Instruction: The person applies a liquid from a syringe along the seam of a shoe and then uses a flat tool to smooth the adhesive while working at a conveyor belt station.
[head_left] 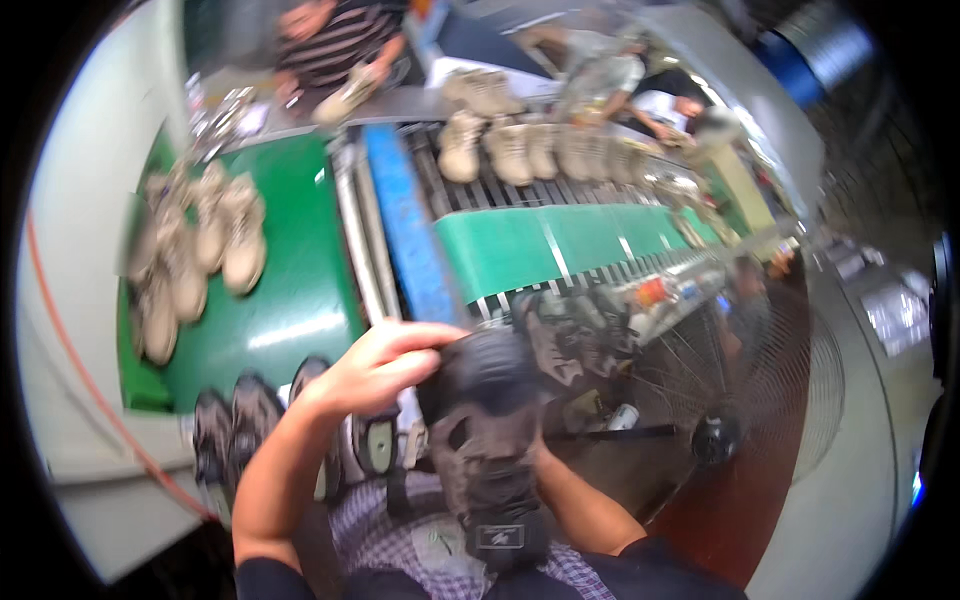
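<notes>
The dark shoe (487,440) looks light and soft, best held by its firm toe; the left hand (385,368) grips there; the right hand hides, so I cannot tell.

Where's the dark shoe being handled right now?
In the head view, the dark shoe is at lower centre, in front of the checked cloth, with the left hand at its upper end.

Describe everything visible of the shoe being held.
The shoe is brownish with a black toe, dark lacing and a rectangular tongue label; blur obscures its material. It is raised before the person's body, top facing the camera, toe pointing away. The left hand touches the toe; the mostly hidden right hand is at its right.
</notes>
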